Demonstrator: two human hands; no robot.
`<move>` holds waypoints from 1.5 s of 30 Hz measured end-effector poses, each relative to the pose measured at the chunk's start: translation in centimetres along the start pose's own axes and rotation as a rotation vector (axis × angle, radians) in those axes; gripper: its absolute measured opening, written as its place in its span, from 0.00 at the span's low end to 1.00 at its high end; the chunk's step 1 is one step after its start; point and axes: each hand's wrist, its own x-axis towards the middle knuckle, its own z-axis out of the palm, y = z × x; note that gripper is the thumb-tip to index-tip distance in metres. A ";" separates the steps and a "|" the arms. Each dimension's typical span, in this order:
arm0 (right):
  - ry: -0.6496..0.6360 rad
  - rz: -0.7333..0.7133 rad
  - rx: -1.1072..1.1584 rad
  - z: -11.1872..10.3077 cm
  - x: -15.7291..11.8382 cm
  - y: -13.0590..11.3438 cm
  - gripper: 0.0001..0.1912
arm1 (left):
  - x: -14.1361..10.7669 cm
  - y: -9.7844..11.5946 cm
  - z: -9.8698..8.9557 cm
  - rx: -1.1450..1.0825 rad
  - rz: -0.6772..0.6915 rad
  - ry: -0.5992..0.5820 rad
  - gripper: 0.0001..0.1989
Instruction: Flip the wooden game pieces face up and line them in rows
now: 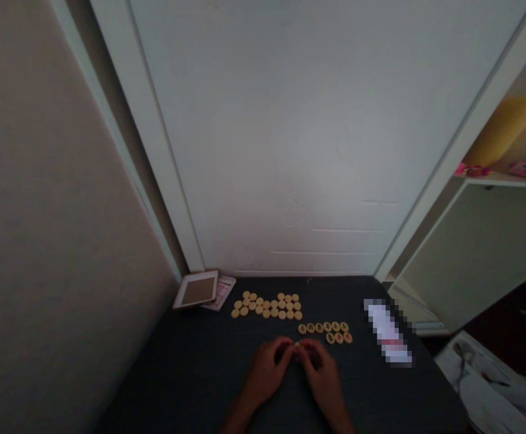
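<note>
My left hand (267,367) and my right hand (323,371) meet over the dark table, fingertips pinched together on one small pale round piece (296,344), mostly hidden by the fingers. It looks like a Chinese chess piece. Just beyond my right hand lie two rows of face-up Chinese chess pieces (319,328), most with dark marks and a couple with red ones. Farther back and to the left, a cluster of plain-topped wooden pieces (266,305) is laid out in uneven rows.
A shallow frame-like box lid (196,289) rests on a printed card (223,293) at the table's back left. A pixelated bright rectangle (387,331) lies near the right edge. The white panel (290,150) rises behind the table (190,361); a wall (64,211) stands left.
</note>
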 end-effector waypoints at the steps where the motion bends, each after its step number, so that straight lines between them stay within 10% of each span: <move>1: -0.011 0.006 0.020 0.1 0.0 0.0 0.17 | -0.1 -0.1 0.1 -0.005 -0.001 0.001 0.13; 45: -0.037 0.068 0.090 0.2 0.3 -1.5 0.17 | -0.4 -0.4 -0.1 -0.039 0.103 -0.056 0.14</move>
